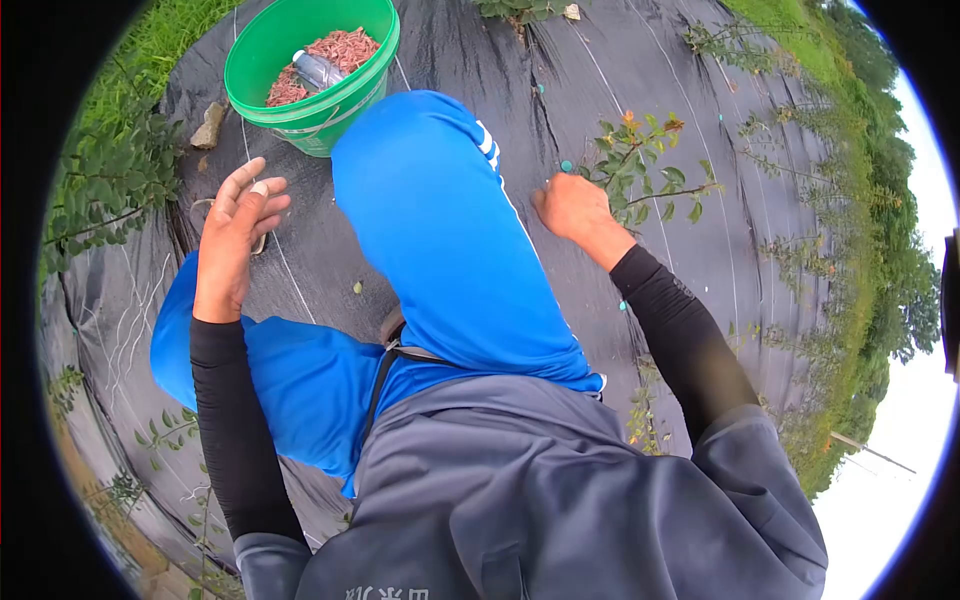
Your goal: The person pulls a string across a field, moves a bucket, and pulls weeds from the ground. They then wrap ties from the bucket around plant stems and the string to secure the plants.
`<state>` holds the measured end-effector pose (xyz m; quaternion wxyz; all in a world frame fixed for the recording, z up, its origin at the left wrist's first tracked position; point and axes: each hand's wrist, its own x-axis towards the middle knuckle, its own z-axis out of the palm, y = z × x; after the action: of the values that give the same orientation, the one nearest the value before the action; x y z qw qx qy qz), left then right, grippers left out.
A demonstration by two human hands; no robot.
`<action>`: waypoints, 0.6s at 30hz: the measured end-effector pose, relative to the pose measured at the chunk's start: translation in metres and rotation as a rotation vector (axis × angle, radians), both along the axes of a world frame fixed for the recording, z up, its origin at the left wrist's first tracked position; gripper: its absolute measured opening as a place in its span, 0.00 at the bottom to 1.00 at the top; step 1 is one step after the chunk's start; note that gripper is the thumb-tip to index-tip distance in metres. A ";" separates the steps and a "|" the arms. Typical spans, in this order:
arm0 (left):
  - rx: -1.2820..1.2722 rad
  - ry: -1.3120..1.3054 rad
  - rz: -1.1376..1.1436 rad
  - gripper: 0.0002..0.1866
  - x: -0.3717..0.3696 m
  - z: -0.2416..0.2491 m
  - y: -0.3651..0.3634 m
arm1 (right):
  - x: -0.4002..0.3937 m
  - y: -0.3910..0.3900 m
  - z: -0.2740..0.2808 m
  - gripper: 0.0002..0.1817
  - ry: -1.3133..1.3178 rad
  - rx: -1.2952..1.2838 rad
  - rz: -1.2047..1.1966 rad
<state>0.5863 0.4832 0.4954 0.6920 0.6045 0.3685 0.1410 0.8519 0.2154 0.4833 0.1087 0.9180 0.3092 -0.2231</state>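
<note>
My left hand (238, 235) is raised on the left, its fingers partly stretched and apart, with nothing seen in it. Just beyond it stands a green bucket (322, 128) with reddish-brown pellet-like or chip-like material (345, 48) inside. A clear plastic bottle (318, 71) lies on that material. My right hand (578, 208) is closed in a fist, low by the base of a small leafy shrub (650, 170). Whatever its fingers hold, if anything, is hidden. Right by its knuckles is a small teal disc (566, 166) on the black ground sheet (520, 60).
My bent knee (420, 190) in blue trousers sits between the two hands. A stone (208, 126) rests on the sheet left of the bucket. More shrubs (100, 190) grow at the left and in rows at the right. Grass (150, 50) borders the sheet.
</note>
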 end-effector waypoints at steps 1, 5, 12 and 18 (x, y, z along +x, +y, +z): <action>-0.010 0.013 0.010 0.23 -0.001 -0.003 0.002 | 0.019 0.020 -0.001 0.19 -0.011 -0.012 -0.028; -0.040 0.041 0.048 0.23 0.006 -0.007 0.008 | 0.129 0.081 -0.019 0.16 0.144 -0.190 0.010; -0.026 0.025 0.038 0.23 0.033 0.011 0.017 | 0.299 0.124 -0.038 0.07 0.288 -0.372 -0.282; -0.121 -0.003 0.003 0.24 0.055 0.022 0.016 | 0.391 0.115 -0.042 0.10 0.330 -0.314 -0.656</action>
<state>0.6417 0.4993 0.5178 0.7278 0.5607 0.3762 0.1203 1.2434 0.3308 0.4417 0.1195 0.8921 -0.0250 -0.4351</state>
